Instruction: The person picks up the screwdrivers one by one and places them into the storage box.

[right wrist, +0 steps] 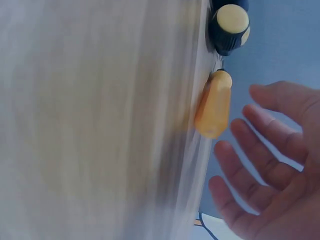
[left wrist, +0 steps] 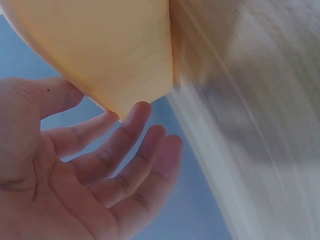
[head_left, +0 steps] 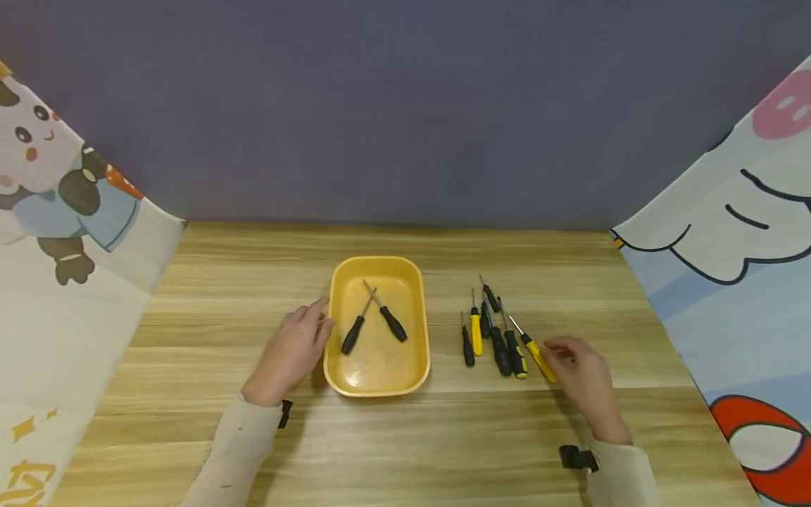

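Note:
Beside the yellow tray (head_left: pixel 378 389), my left hand (head_left: pixel 293 352) touches the left rim with loosely bent fingers. The left wrist view shows the thumb and fingertips at the rim of the tray (left wrist: pixel 120 50), the other fingers spread. Two black-handled screwdrivers lie crossed inside the tray, one screwdriver (head_left: pixel 352 335) to the left and another screwdriver (head_left: pixel 394 325) to the right. My right hand (head_left: pixel 579 377) hovers at a yellow-handled screwdriver (head_left: pixel 538 360) on the table. In the right wrist view, a gap separates the relaxed fingers of the hand (right wrist: pixel 270 160) from the yellow handle (right wrist: pixel 214 110).
Left of the right hand lies a group of several screwdrivers, among them a yellow one (head_left: pixel 476 334), a thick black one (head_left: pixel 500 352) and a black-and-yellow one (head_left: pixel 516 355). A dark panel (head_left: pixel 405 113) rises behind the wooden table (head_left: pixel 405 451); printed sheets flank both sides.

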`<act>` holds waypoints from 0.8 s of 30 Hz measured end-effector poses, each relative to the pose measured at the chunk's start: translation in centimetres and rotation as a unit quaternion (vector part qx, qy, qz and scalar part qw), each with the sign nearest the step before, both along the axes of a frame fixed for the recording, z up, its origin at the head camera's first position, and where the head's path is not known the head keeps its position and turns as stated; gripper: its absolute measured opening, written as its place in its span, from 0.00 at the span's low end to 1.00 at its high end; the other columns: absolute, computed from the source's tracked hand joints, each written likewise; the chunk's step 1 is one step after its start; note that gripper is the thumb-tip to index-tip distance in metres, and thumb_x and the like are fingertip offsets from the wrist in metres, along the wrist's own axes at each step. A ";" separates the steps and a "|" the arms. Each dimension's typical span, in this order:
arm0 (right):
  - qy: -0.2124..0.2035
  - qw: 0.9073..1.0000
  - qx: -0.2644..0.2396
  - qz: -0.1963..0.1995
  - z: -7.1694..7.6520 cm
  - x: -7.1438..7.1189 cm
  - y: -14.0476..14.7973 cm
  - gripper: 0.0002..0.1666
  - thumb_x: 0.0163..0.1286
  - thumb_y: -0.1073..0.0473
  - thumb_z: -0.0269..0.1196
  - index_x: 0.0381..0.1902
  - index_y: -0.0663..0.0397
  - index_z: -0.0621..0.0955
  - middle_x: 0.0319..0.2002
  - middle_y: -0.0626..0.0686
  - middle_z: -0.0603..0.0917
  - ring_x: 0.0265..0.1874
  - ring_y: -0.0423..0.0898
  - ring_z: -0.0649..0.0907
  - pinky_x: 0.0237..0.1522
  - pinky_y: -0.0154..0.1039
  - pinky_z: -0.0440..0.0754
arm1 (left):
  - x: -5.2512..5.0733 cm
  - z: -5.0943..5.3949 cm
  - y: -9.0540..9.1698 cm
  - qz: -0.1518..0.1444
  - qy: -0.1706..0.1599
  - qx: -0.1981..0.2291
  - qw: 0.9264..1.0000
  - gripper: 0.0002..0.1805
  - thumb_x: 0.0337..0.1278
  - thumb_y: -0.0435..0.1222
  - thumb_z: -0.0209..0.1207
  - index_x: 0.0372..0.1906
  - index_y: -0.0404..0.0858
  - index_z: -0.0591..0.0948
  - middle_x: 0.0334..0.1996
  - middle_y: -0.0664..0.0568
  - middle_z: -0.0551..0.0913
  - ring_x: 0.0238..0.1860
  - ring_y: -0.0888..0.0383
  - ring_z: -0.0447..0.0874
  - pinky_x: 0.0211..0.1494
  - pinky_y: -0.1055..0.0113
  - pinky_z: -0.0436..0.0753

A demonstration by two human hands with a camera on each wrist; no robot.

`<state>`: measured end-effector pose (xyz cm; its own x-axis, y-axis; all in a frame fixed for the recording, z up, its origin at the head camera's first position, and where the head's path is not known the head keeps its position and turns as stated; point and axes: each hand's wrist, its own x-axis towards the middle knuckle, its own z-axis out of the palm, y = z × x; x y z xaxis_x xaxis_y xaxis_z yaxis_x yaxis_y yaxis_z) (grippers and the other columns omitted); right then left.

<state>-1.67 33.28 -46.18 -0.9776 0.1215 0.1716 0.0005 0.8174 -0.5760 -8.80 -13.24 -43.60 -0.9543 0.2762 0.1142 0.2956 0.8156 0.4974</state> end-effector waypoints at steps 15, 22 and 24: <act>-0.088 0.996 0.013 -0.024 -0.2 -0.4 -0.2 0.14 0.66 0.57 0.70 0.44 0.61 0.85 0.37 0.57 0.86 0.34 0.51 0.83 0.34 0.45 0.80 | 0.0 0.1 0.0 0.003 -0.008 -0.004 1.000 0.27 0.76 0.40 0.53 0.72 0.31 0.68 0.48 0.38 0.81 0.48 0.40 0.79 0.45 0.47 0.83; -0.107 0.994 0.026 -0.028 -0.1 -0.7 -0.6 0.13 0.65 0.57 0.70 0.41 0.63 0.85 0.33 0.54 0.85 0.31 0.49 0.82 0.31 0.43 0.78 | 0.0 0.0 0.0 0.003 -0.001 -0.006 1.000 0.27 0.76 0.40 0.54 0.71 0.31 0.68 0.47 0.39 0.81 0.47 0.40 0.79 0.44 0.47 0.83; -0.110 0.993 0.027 -0.029 -0.1 -0.7 -0.7 0.13 0.65 0.58 0.70 0.40 0.63 0.85 0.32 0.53 0.85 0.30 0.49 0.81 0.30 0.43 0.77 | 0.0 0.0 0.0 0.003 -0.001 -0.006 1.000 0.27 0.76 0.40 0.54 0.71 0.32 0.68 0.47 0.39 0.81 0.47 0.39 0.79 0.44 0.47 0.83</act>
<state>-2.41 32.62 -46.31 -0.9837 0.1758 -0.0367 0.1696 0.8424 -0.5115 -8.81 -13.24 -43.58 -0.9564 0.2711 0.1086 0.2889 0.8239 0.4875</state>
